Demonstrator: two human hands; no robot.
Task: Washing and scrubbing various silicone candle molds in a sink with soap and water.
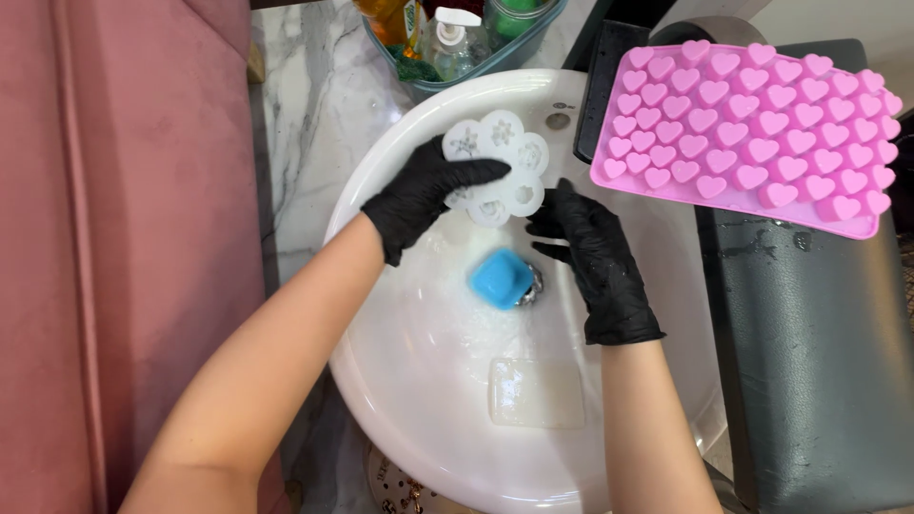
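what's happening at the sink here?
A person in black gloves holds a clear round silicone mould over a white sink, left hand gripping its left side, right hand at its lower right edge. A blue square mould sits on the drain, a clear rectangular mould lies nearer. A pink heart mould rests to the right.

Top centre of the frame, a clear teal tub (533,49) holds an orange bottle with a green-and-white label (392,21), a clear pump bottle (454,43), and a green-capped container (515,14).
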